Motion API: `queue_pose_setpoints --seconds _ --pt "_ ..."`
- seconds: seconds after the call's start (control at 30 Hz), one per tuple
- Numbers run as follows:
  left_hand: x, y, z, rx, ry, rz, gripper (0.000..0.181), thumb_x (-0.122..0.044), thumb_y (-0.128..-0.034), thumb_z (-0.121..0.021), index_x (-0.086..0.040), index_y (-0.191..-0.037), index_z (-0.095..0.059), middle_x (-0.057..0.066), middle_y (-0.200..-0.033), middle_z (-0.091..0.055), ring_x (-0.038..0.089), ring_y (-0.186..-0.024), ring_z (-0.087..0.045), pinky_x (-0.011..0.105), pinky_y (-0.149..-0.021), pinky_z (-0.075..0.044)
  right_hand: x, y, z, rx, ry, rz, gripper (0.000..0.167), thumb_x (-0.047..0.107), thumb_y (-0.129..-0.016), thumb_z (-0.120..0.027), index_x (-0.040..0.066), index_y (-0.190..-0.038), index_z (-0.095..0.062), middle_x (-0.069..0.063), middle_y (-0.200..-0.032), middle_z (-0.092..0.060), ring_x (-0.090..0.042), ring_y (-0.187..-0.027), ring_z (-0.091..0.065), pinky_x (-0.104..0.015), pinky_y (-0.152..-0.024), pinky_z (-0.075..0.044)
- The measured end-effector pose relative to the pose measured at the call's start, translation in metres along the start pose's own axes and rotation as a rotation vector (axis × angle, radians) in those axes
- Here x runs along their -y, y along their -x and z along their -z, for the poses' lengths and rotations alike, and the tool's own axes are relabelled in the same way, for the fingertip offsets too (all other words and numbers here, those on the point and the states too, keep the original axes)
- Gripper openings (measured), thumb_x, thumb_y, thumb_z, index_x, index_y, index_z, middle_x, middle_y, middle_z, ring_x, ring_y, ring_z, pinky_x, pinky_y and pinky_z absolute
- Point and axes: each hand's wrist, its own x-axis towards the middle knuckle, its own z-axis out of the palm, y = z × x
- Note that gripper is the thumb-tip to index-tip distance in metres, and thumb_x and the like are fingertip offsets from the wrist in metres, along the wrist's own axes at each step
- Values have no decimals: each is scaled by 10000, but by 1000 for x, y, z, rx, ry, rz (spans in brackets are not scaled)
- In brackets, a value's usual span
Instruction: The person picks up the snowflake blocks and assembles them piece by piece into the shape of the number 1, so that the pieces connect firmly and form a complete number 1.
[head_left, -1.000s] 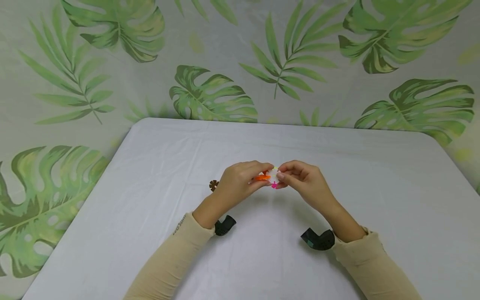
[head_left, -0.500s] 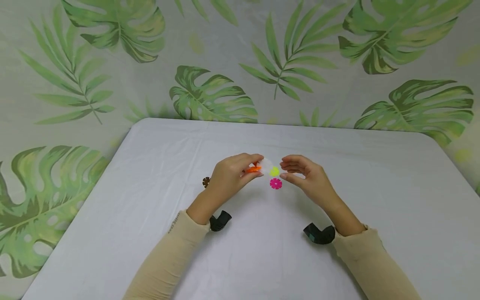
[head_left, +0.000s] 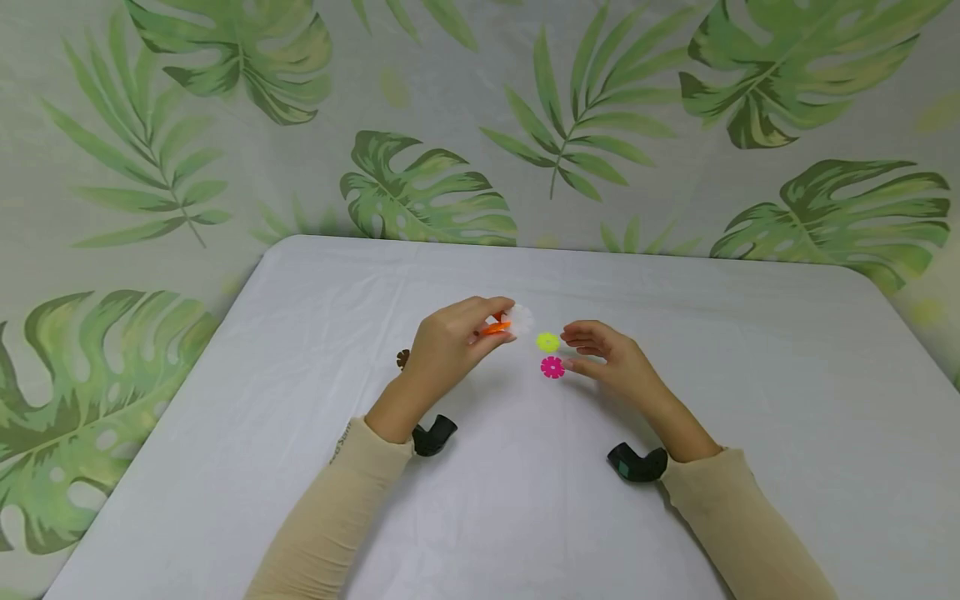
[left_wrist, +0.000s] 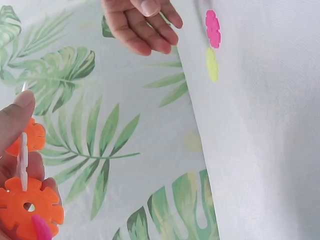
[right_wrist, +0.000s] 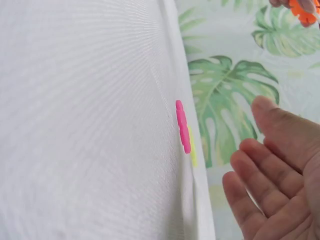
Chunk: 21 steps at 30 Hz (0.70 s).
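Note:
My left hand (head_left: 453,342) pinches a small assembly of notched plastic snowflake discs above the table. In the left wrist view, an orange disc (left_wrist: 27,202) is slotted onto a white disc (left_wrist: 23,160), with a second orange disc (left_wrist: 36,134) behind. A pink piece (left_wrist: 42,227) shows at the bottom edge of that view; how it attaches is unclear. My right hand (head_left: 615,354) holds nothing, its fingers relaxed and parted from the thumb. Close to its fingertips in the head view are a yellow snowflake disc (head_left: 548,342) and a pink snowflake disc (head_left: 552,367), both on the table.
A brown snowflake disc (head_left: 402,358) lies left of my left hand, partly hidden by it. Black wrist-worn devices (head_left: 637,462) stick out at both sleeves. A white cloth covers the table (head_left: 750,375), and a leaf-patterned sheet (head_left: 450,67) hangs behind.
My right hand has let go of the assembly and moved apart from it. My left hand has carried the assembly left and away from me, exposing the yellow and pink discs.

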Motion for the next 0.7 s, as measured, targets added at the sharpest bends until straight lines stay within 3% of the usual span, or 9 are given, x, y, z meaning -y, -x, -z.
queue_pose_setpoints --seconds 0.33,0.7 --pt "2 0 2 -10 13 6 372 -154 -702 -771 -33 -1030 -642 16 -835 -635 74 -620 -484 152 -567 -419 -52 -5 -4 57 71 -25 427 78 -806 -675 28 -1196 -509 -98 -1123 -586 -246 -1039 -536 -391 -901 -413" --pt "4 1 0 -1 30 14 372 -151 -710 -767 -36 -1040 -639 3 -839 -633 69 -608 -468 148 -560 -408 -53 -5 -13 75 124 -55 376 113 -815 -672 96 -1167 -541 -26 -1117 -589 -196 -1108 -488 -406 -959 -350"
